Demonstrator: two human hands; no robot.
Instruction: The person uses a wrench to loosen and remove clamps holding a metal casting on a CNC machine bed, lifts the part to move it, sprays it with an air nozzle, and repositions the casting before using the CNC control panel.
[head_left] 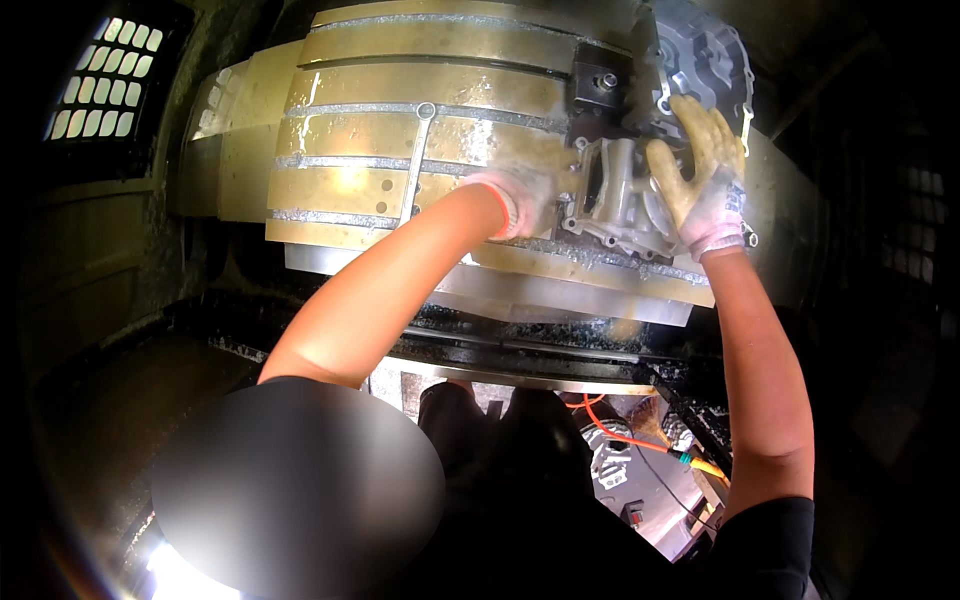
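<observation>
A grey cast-metal housing (620, 195) with ribs and bolt holes sits on a slotted machine table (400, 140) at the upper right. My right hand (700, 170), in a yellow-coated work glove, lies over the casting's right side with fingers wrapped on it. My left hand (525, 195), also gloved and blurred, presses against the casting's left edge. A black clamp block (598, 85) stands just behind the casting. A second, darker ribbed casting (705, 55) rises behind my right hand.
The table has long T-slots filled with metal chips and wet patches. A dark machine enclosure surrounds it, with a gridded window (105, 75) at upper left. Below, an orange hose (625, 435) and more castings (610, 460) lie on the floor.
</observation>
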